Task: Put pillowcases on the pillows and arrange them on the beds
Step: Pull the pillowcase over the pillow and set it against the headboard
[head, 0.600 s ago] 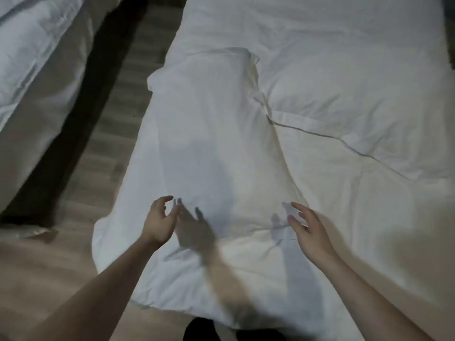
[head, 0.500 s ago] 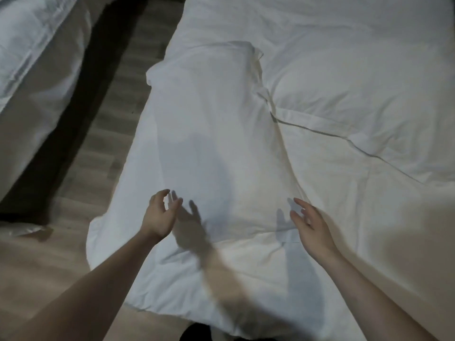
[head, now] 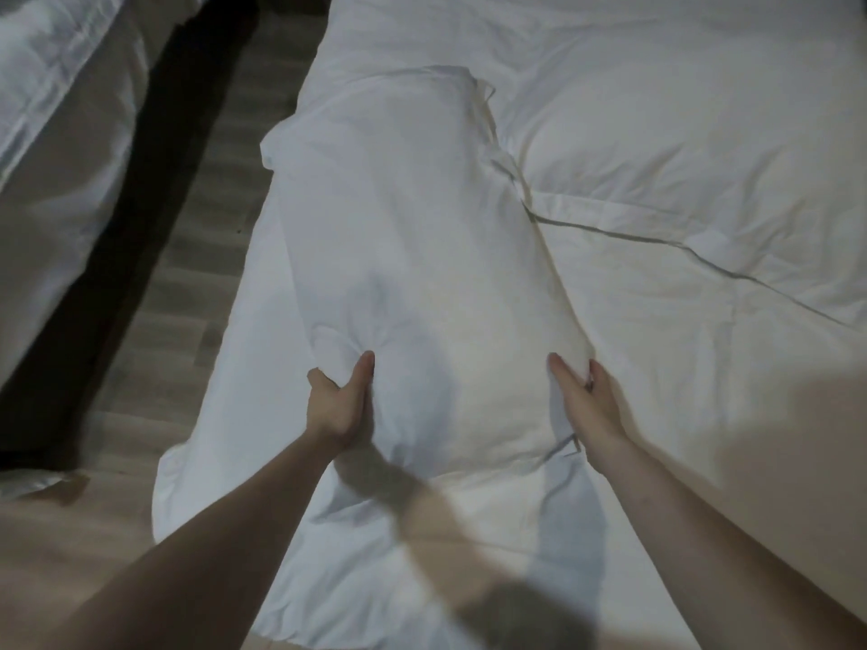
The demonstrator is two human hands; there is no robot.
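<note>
A white pillow in a white pillowcase [head: 413, 255] lies lengthwise on the left side of the white bed [head: 680, 415], its far end near the bed's left edge. My left hand [head: 340, 405] grips the pillow's near left corner, thumb on top and fingers under the fabric. My right hand [head: 586, 405] holds the near right corner, with a fold of cloth pinched between thumb and fingers. A second white pillow [head: 680, 147] rests to the right, further up the bed.
A wooden floor [head: 187, 255] runs along the left of the bed. A second bed with white bedding [head: 51, 133] and a dark base stands at the far left. A scrap of white cloth [head: 33, 483] lies on the floor by it.
Both hands were open and hovering above the pillow's near end. They have dropped onto it and closed on its two near corners, bunching the fabric.
</note>
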